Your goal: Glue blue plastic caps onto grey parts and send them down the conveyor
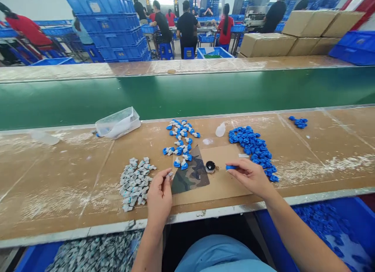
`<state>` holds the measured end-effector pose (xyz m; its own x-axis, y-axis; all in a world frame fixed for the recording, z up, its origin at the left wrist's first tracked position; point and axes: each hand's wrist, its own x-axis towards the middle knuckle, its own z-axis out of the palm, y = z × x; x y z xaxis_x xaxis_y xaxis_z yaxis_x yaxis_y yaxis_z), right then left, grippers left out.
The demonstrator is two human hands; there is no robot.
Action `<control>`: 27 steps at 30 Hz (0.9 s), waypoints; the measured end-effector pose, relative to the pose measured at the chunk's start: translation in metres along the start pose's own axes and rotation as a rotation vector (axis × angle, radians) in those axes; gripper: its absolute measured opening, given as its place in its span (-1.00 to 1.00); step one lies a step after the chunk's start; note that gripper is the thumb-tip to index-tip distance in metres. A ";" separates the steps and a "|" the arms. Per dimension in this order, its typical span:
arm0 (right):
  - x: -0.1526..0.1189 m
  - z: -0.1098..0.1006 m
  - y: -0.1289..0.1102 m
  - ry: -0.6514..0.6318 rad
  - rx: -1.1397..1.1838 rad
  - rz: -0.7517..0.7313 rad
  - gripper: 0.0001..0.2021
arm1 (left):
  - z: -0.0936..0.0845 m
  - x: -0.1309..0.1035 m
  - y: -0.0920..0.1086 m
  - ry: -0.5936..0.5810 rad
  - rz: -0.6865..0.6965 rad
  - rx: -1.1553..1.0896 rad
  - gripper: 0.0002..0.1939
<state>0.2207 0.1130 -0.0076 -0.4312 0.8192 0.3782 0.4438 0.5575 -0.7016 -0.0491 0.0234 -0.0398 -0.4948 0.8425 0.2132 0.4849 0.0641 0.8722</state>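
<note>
Between the fingertips of my left hand [160,189] is a small grey plastic piece [169,175], above the edge of a camouflage cloth [191,172]. A pile of similar grey pieces [136,182] lies to that hand's left. My right hand [249,176] pinches a small blue plastic piece [231,167], to the right of a small round pot with a black inside [210,166]. Behind that hand spreads a heap of blue pieces [253,145]. Joined blue-and-grey pieces [180,141] lie scattered beyond the cloth. My fingers partly cover both held pieces.
A clear plastic tub [118,123] and a whitish, translucent squeeze bottle [220,129] stand towards the green conveyor belt [164,94]. Below the table edge are a bin of grey pieces [96,252] and a blue bin [363,221]. Stacked crates [113,40], cartons [266,45] and several people are beyond.
</note>
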 end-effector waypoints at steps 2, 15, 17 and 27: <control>0.006 0.006 -0.004 -0.011 -0.027 -0.038 -0.80 | 0.014 -0.010 0.006 -0.087 -0.125 -0.238 -0.76; 0.020 0.024 -0.003 -0.100 -0.140 -0.129 -0.82 | 0.053 -0.033 0.022 -0.256 -0.328 -0.587 -0.71; 0.020 0.024 -0.003 -0.107 -0.128 -0.116 -0.83 | 0.053 -0.033 0.023 -0.259 -0.330 -0.577 -0.71; 0.021 0.025 0.001 -0.100 -0.054 -0.039 -0.83 | 0.052 -0.034 0.022 -0.262 -0.287 -0.545 -0.73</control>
<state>0.1928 0.1271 -0.0156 -0.5239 0.7806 0.3409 0.4656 0.5976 -0.6528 0.0162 0.0243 -0.0507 -0.3245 0.9389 -0.1143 -0.1074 0.0835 0.9907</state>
